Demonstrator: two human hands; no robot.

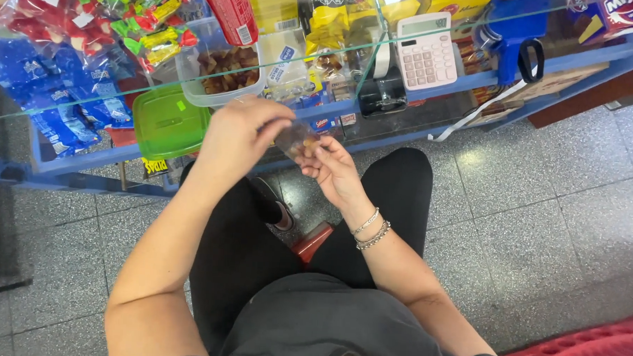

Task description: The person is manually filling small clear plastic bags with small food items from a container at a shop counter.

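Head view looks down on a seated person in black trousers, both hands raised together in front of a glass-topped bench (416,122) crowded with sweets. Left hand (237,133) comes in from about 8 o'clock, its fingers (280,125) closed together, pinching the near edge of a small clear wrapper (297,138) with something brownish inside. Right hand (334,170) rises from about 5 o'clock, two bracelets (371,229) on the wrist, its fingers (319,150) also pressed shut on the same wrapper from the other side, so the little packet sits clamped between the two hands at the middle of the frame, above the person's knees and just short of the bench edge. Beyond the hands, at about 11 o'clock, a clear plastic tub (218,73) of brown pieces stands open on the glass, and its green lid (167,122) lies flat just beside it, towards 10 o'clock. At about 1 o'clock a white calculator (426,52) rests on the glass, with a black stapler-like tool (381,94) next to it. Blue packets (60,99) fill the shelf at 10 o'clock, and red and green wrapped sweets (119,17) pile up at 11 o'clock. Grey speckled floor tiles (540,207) spread out at 3 o'clock.
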